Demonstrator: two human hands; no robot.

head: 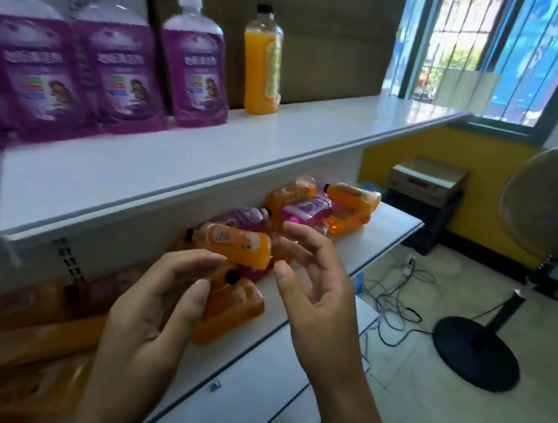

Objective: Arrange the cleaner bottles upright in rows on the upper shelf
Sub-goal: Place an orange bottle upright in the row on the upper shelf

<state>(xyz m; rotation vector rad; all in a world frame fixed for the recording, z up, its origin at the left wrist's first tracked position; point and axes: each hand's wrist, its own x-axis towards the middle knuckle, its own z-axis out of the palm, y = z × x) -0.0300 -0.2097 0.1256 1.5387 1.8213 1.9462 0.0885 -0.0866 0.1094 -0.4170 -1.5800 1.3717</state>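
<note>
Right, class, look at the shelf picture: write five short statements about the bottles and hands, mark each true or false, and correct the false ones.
1. One orange bottle stands upright on the upper shelf. True.
2. The purple bottles on the upper shelf lie on their sides. False: they stand upright in a row.
3. A pile of orange and purple bottles lies on the lower shelf. True.
4. The right hand grips a purple bottle. False: its fingers are loosely spread and hold nothing.
5. The left hand is just in front of a small orange bottle lying on its side. True.
</note>
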